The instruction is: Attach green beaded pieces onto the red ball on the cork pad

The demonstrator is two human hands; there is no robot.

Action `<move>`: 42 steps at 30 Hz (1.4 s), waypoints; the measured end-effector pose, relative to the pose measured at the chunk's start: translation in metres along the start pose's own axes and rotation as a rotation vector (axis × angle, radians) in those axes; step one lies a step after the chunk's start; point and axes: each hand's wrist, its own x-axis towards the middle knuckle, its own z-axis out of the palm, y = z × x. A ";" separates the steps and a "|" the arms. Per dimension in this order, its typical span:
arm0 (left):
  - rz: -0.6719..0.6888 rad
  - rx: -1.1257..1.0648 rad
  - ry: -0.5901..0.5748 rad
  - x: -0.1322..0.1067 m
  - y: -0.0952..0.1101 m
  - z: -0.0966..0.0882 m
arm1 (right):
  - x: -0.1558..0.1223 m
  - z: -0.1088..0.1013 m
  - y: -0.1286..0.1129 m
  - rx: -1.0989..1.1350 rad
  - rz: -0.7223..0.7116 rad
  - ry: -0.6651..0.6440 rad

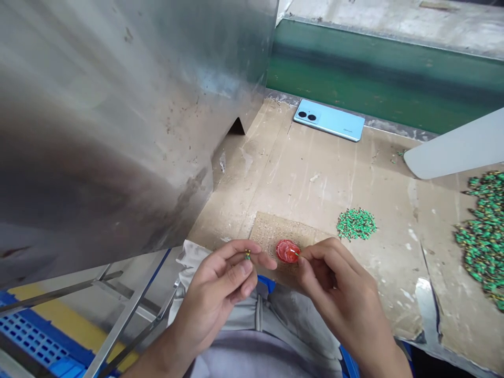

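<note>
My left hand point(214, 294) pinches a tiny green-and-gold part point(247, 254) between thumb and forefinger. My right hand point(338, 286) holds a thin pale sliver point(294, 253) between its fingertips, and the sliver's tip reaches the round red pad point(286, 251). That pad lies on a square of speckled cork board point(271, 233), just between my hands. A small heap of green parts point(356, 224) lies to the right of the cork, and a larger spread of them point(484, 241) lies at the right edge.
Worn cardboard point(315, 184) covers the bench. A steel panel point(118, 105) rises along its left side. A light blue phone point(329, 119) lies face down near a green back wall point(386, 73). A white curved object point(457, 147) juts in at right. Blue crates and metal bars sit low at left.
</note>
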 end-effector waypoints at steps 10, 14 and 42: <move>0.042 0.051 0.025 0.001 -0.005 -0.002 | 0.001 -0.007 0.002 0.019 0.003 0.000; 0.055 0.082 0.000 0.001 -0.006 -0.004 | 0.005 -0.018 0.015 -0.047 0.041 0.080; 0.137 0.277 0.174 0.000 -0.014 -0.013 | 0.015 -0.004 0.026 -0.190 -0.002 0.113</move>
